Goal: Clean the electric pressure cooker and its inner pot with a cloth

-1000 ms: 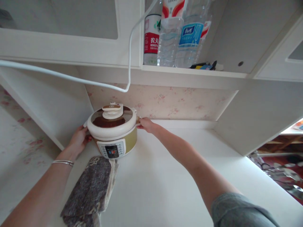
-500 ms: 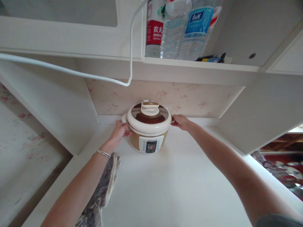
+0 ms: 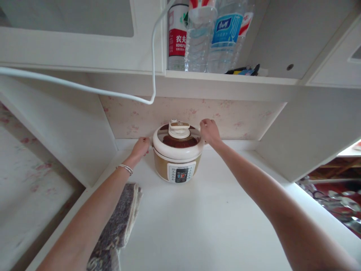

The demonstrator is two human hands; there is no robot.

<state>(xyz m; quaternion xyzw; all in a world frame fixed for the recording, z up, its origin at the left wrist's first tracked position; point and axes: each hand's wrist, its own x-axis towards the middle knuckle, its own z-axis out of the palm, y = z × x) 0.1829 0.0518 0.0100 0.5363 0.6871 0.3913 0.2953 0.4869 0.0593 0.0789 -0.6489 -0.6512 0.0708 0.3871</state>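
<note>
A cream and gold electric pressure cooker [image 3: 178, 150] stands upright on the white counter against the back wall. Its brown-topped lid is on, and the control panel faces me. My left hand [image 3: 141, 146] is closed at the cooker's left side handle, which its fingers mostly cover. On the other side, my right hand [image 3: 210, 130] is beside the lid's right edge, above the right handle. Its fingers are curled together, and what they hold, if anything, is hidden.
A folded grey patterned cloth [image 3: 118, 222] lies under my left forearm. Plastic bottles [image 3: 197, 41] stand on the shelf overhead. A white cable [image 3: 98, 91] hangs across the upper left. Side panels [image 3: 304, 131] flank the counter [image 3: 197, 226].
My right hand has risen from the right handle to beside the lid's edge. My left hand has closed its fingers more around the left handle. The cooker stays against the wall.
</note>
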